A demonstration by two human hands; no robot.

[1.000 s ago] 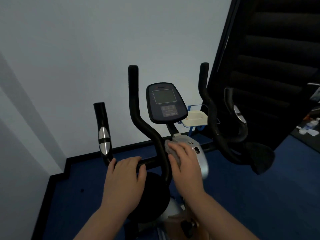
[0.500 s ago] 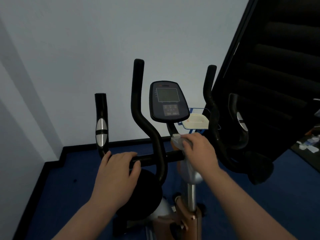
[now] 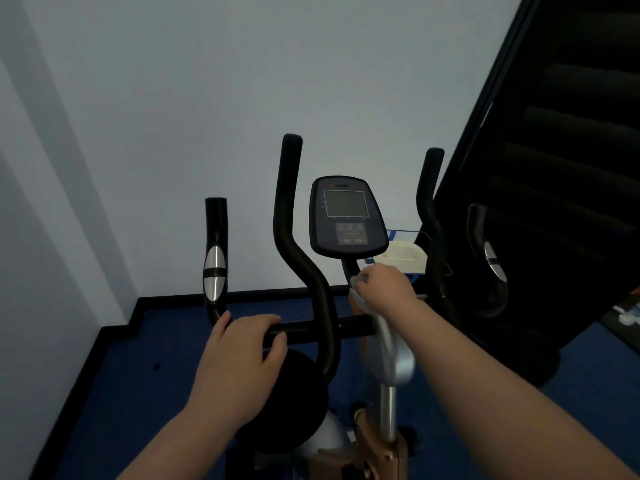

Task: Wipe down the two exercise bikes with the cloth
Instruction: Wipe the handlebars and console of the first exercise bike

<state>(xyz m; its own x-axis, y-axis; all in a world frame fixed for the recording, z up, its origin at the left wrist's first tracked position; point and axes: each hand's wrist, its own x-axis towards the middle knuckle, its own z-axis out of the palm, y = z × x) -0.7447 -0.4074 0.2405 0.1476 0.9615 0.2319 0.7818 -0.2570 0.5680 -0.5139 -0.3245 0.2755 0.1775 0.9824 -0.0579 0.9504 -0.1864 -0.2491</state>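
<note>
The horizontal handlebar (image 3: 311,329) of the exercise bike (image 3: 393,362) is gripped by the left hand (image 3: 239,344), fingers curled over it, apparently so that the frame is steadied. The cloth (image 3: 358,292) is bunched under the curled fingers of the right hand (image 3: 384,289) and pressed against the stem just below the console (image 3: 346,216), where wiping is judged to be under way. A second bike is not clearly seen.

A small home gym corner: a black-handled exercise bike (image 3: 311,306) with a dark oval console (image 3: 348,216) stands on blue carpet (image 3: 114,393) against a plain white wall (image 3: 207,98).
</note>
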